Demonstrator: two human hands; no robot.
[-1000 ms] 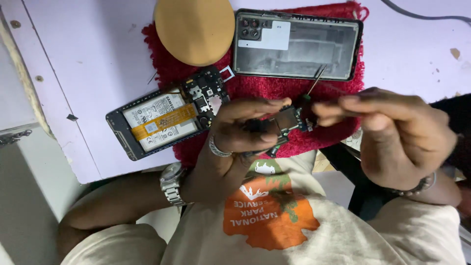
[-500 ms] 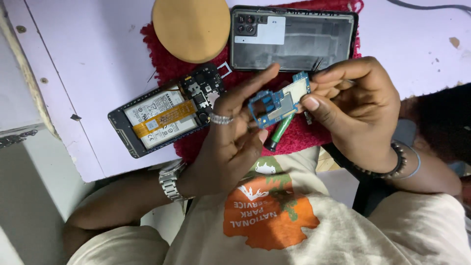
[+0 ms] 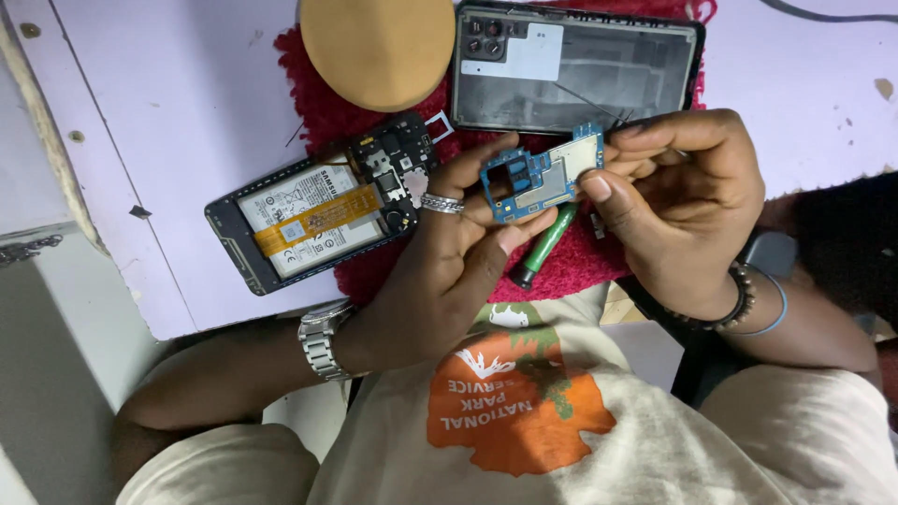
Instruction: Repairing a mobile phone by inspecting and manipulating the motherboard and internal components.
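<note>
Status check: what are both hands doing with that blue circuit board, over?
Left hand and right hand both pinching the blue circuit board above the red mat. Green-handled tool lying underneath. Nothing blocking.

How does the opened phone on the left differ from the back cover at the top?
The opened phone lies at a slant, half on the lilac table, and shows a battery and an orange strip; the back cover lies level on the red mat, a hollow shell with a white patch. Neither hand touches either. Both are dark and rectangular.
</note>
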